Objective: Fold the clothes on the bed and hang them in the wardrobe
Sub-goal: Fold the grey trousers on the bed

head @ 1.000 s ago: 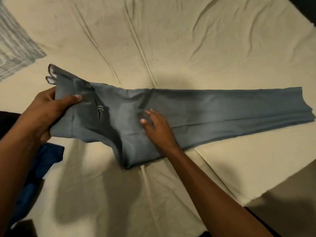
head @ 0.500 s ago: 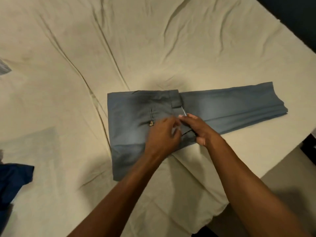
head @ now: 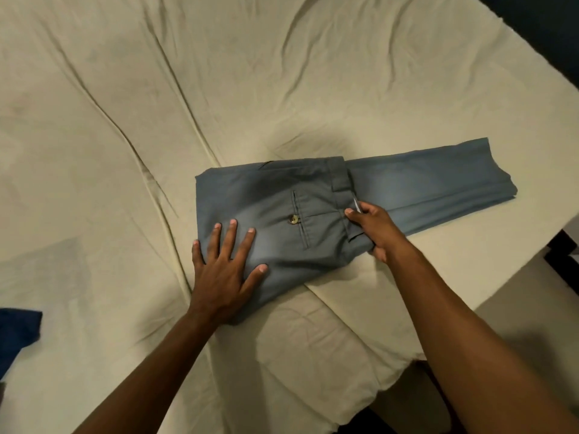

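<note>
Grey-blue trousers (head: 313,214) folded once on bed (head: 125,151), legs trailing right past right hand | left hand (head: 224,270) spread flat, pressing fold, likely anchoring cloth | right hand (head: 374,228) pinching waistband (head: 343,183) edge, likely aligning layers | hanging not yet done

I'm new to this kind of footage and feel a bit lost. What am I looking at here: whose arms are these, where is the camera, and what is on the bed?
There is no machine here. A person wears a wide-angle camera on the head, so you look down along their own bare arms. The pale bed sheet is the work surface. On it lie grey-blue trousers, with the waist part folded over the legs, back pocket and button facing up. The left hand lies flat, fingers spread, pressing the folded part down. The right hand pinches the waistband edge. At the left edge, a dark blue cloth is partly in view.
</note>
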Demonstrator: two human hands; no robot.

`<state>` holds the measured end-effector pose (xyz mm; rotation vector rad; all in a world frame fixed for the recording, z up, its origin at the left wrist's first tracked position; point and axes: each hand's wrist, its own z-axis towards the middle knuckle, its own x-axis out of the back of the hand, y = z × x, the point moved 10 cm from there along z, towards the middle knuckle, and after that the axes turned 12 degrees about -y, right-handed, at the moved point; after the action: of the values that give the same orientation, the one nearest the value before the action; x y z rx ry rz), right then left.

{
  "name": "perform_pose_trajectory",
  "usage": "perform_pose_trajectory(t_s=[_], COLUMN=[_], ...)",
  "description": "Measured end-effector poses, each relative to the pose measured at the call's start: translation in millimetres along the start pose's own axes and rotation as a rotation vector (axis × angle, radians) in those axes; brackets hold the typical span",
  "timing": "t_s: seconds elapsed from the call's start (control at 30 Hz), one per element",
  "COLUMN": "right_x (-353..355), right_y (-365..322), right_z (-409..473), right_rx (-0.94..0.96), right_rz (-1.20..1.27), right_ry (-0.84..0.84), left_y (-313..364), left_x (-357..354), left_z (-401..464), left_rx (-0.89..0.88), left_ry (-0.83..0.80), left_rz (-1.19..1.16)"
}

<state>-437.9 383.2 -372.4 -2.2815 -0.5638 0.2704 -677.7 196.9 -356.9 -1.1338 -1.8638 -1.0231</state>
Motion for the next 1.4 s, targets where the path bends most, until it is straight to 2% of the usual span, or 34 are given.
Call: perform_pose_trajectory(t_s=[0.17,0.33,0.6,0.73,0.83,1.03,1.1,1.2,1.3,1.4], right_x=[-2,13,20,20,41,64,57,46,46,46], right_y=[-7,-24,-40,-57,-71,-38,-37,-40,-40,-41], right_z=[-3,-5,-6,-15,-20,-10,-13,-18,-18,-19], right_rx=[-0.017,0.034,0.139,0.263,0.318,0.135,0.144,0.195,0.206,0.197], right_rz=[-0.034,-0.172,-0.626,-0.614,-0.581,-0.836,-0.927,-1.005,-1.033,-1.027], right_ry=[0.003,0.024,0.210,0.243,0.330,0.381,0.418,0.445,0.452,0.447], left_y=[-2,-10,-17,-17,-14,-17,-16,-20,-27,-34], left_x=[-6,-7,-9,-2,5,-5,-5,10,37,44], left_z=[-1,-8,-13,-15,-15,-12,-11,-12,-11,-1], left_rx=[0.007,0.021,0.037,0.053,0.049,0.067,0.071,0.132,0.187,0.274], left_ry=[0.009,0.029,0.023,0.025,0.035,-0.003,0.004,0.100,0.252,0.267], left_rz=[0.014,-0.001,-0.047,-0.063,-0.023,-0.009,-0.021,-0.129,-0.414,-0.668])
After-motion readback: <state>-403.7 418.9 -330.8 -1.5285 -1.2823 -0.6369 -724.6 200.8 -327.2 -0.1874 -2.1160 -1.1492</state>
